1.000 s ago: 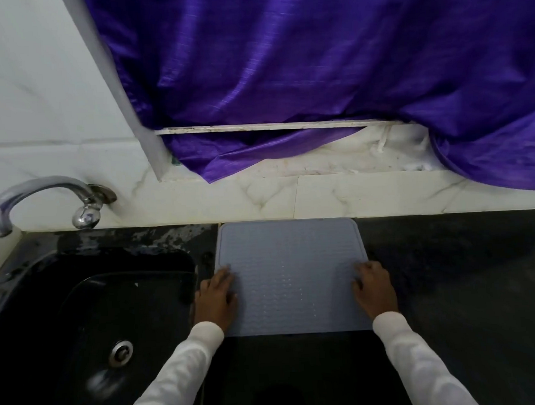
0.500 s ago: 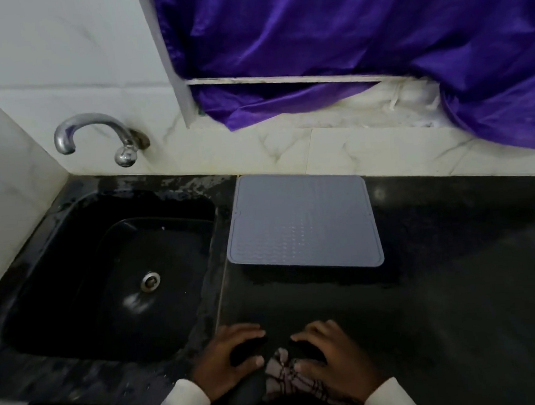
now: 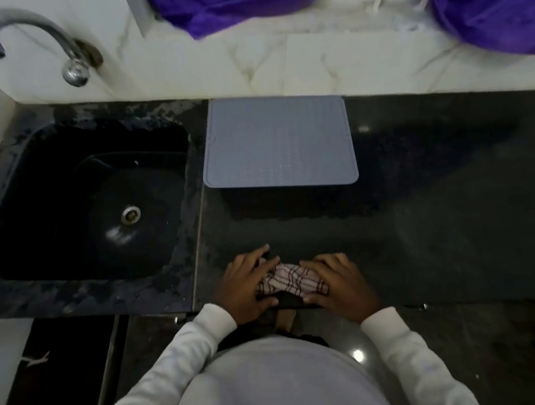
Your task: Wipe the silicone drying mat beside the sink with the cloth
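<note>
Both hands are now sitting at the near counter edge, gathering the cloth (image 3: 291,280), same spot as half a second ago; a second ago they were lying flat on the mat's near corners. Left hand (image 3: 249,286) is curling round the cloth's left end, thumb underneath, fingers over the top. Right hand (image 3: 337,284) is curling over the right end, thumb tucked at the near side. The checked cloth is bunching up between them, showing more than it did half a second ago, when only a scrap was peeking out. White sleeves (image 3: 205,334) are running back toward the body.

Farther out, the grey mat (image 3: 278,142) is lying flat on the black counter (image 3: 447,191), well apart from the hands, nothing touching it, its left edge just beside the sink (image 3: 81,198) and its far edge against the wall. Tap (image 3: 31,41) is standing behind the sink. Purple fabric (image 3: 483,10) is hanging at the far top.
</note>
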`<move>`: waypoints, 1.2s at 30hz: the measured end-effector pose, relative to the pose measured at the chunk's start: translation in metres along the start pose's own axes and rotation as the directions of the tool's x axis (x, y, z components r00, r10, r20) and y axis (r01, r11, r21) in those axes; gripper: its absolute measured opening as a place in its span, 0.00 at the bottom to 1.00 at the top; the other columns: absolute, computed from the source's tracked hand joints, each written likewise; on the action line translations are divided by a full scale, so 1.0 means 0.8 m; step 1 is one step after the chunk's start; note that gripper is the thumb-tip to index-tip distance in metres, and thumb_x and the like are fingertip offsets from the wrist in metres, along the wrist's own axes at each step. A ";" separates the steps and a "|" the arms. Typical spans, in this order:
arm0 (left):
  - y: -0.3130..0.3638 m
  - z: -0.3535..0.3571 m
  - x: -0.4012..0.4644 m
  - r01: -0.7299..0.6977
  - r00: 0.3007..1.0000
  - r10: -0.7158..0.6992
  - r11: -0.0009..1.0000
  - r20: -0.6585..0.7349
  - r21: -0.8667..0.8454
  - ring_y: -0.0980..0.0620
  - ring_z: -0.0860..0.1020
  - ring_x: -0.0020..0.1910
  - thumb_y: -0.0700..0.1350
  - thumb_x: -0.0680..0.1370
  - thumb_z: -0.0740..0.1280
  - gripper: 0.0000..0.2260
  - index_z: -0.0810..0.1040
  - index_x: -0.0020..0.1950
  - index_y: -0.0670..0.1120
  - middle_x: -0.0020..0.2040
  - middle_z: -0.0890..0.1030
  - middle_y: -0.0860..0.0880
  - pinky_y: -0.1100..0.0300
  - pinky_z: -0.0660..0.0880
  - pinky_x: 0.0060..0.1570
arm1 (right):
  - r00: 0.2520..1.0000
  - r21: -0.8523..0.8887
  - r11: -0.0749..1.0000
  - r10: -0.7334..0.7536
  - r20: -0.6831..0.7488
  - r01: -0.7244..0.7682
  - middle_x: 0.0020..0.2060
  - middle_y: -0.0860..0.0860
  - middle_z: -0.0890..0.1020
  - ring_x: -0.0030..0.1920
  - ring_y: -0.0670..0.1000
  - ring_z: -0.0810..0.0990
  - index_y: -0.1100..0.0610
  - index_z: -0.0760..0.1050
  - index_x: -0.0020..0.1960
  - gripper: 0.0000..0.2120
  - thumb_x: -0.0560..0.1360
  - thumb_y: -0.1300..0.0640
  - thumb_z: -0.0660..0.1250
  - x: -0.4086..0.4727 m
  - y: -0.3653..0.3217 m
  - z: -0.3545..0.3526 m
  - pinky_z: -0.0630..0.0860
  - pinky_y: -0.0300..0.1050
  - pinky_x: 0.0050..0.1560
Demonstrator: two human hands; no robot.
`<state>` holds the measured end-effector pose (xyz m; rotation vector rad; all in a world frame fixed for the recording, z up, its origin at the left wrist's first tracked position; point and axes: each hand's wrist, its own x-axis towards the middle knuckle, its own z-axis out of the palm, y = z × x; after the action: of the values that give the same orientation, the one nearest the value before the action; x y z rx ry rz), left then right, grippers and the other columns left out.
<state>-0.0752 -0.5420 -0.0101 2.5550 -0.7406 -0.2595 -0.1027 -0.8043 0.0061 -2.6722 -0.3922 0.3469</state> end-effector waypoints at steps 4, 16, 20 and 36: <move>0.012 0.000 -0.010 -0.017 0.997 0.021 0.999 -0.072 0.050 0.44 0.63 0.70 0.57 0.67 0.73 0.38 0.65 0.74 0.54 0.77 0.58 0.50 0.49 0.63 0.66 | 1.000 -0.001 1.000 0.005 -0.003 -0.005 0.63 0.46 0.71 0.63 0.52 0.67 0.42 0.63 0.73 0.37 0.66 0.33 0.67 -0.022 0.007 -0.003 0.70 0.51 0.59; 0.009 0.004 -0.024 -0.008 0.999 0.008 1.000 -0.051 0.013 0.47 0.69 0.69 0.41 0.67 0.65 0.27 0.73 0.67 0.50 0.68 0.73 0.51 0.49 0.65 0.67 | 0.980 -0.133 0.983 -0.148 -0.131 0.131 0.62 0.51 0.77 0.54 0.57 0.76 0.48 0.74 0.66 0.24 0.70 0.56 0.73 -0.026 0.001 0.013 0.78 0.52 0.48; 0.009 0.000 -0.019 -0.022 0.997 0.023 1.000 -0.080 0.011 0.46 0.75 0.57 0.39 0.66 0.66 0.24 0.76 0.61 0.51 0.63 0.77 0.51 0.51 0.74 0.55 | 0.974 -0.064 0.987 -0.155 -0.165 0.146 0.55 0.51 0.80 0.50 0.56 0.77 0.51 0.78 0.61 0.23 0.67 0.62 0.74 -0.018 0.003 0.017 0.79 0.48 0.45; -0.076 -0.110 -0.051 0.327 0.853 -0.293 0.945 -0.432 0.005 0.47 0.78 0.54 0.42 0.65 0.66 0.23 0.78 0.60 0.52 0.61 0.78 0.52 0.52 0.72 0.53 | 0.846 0.073 0.854 -0.492 -0.206 0.515 0.55 0.49 0.80 0.50 0.53 0.76 0.52 0.80 0.60 0.22 0.69 0.67 0.73 0.188 -0.091 -0.034 0.76 0.47 0.51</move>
<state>-0.0548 -0.4409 0.0391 2.6611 -0.1714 0.2337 0.0296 -0.7023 0.0347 -2.3344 -0.9546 -0.0341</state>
